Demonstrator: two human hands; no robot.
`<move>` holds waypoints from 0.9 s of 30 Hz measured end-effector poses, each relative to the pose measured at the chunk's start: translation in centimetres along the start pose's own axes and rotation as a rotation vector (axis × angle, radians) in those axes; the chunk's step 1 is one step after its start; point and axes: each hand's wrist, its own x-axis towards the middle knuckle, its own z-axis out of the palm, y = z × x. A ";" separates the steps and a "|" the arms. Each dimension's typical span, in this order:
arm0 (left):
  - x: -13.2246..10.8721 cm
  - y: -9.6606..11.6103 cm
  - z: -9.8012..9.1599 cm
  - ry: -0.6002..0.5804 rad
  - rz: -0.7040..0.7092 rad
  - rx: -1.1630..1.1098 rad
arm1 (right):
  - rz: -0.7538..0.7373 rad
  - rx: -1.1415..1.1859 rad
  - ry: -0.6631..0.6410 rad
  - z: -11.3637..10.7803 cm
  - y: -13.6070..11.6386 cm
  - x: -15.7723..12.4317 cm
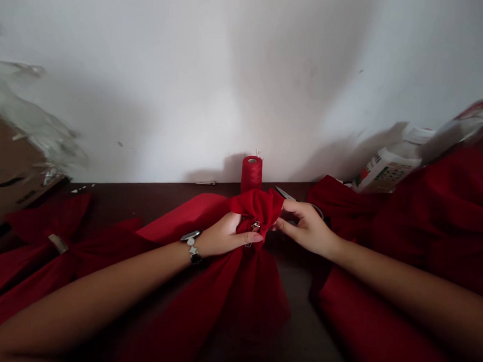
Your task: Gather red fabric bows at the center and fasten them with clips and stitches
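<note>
A gathered red fabric bow point(252, 204) is in front of me, its long tails point(249, 297) hanging down towards the table edge. Small metal hardware point(256, 225), perhaps a clip or pin, shows at its gathered middle. My left hand point(227, 234) is closed round the left side of the gather, thumb across the front by the metal. With thumb and fingers together, my right hand point(302, 225) pinches the bow's right edge. A cone of red thread point(252, 172) stands just behind the bow. Scissors point(282, 192) lie partly hidden behind my right hand.
Another red bow point(75, 245) with a clip point(58, 243) lies at left. A cardboard box point(11, 162) and plastic bag point(37, 114) stand beyond it. Right are a white bottle point(395, 162) and heaped red fabric point(444, 221). A pale wall point(163, 99) closes off the dark table point(147, 200).
</note>
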 end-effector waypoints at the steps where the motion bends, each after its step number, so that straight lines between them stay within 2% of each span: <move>1: 0.0 0.0 0.0 -0.011 0.001 0.005 | -0.014 -0.014 0.000 0.0 0.1 0.0; 5: 0.1 0.1 0.1 -0.026 -0.001 0.025 | -0.076 -0.139 0.042 -0.1 0.4 -0.1; 9: 0.2 0.1 0.1 -0.020 0.010 0.034 | -0.045 -0.102 -0.004 -0.3 0.8 0.0; 12: 0.3 0.0 0.0 -0.061 0.013 0.043 | -0.123 -0.141 -0.033 -0.2 0.5 -0.1; 15: 0.3 -0.1 0.1 -0.091 0.023 0.049 | -0.227 -0.305 -0.042 0.1 0.0 -0.5; 18: 0.4 -0.1 0.2 -0.062 0.035 0.050 | -0.354 -0.575 -0.019 0.3 -0.1 -0.7; 20: 0.4 0.0 0.2 -0.050 0.016 0.059 | -0.404 -0.648 -0.006 0.2 0.1 -0.7; 25: 0.4 0.2 0.1 -0.036 -0.061 0.079 | -0.269 -0.437 0.061 0.2 0.2 -0.4; 27: 0.4 0.2 0.1 -0.045 -0.073 0.085 | -0.273 -0.410 0.046 0.3 0.1 -0.4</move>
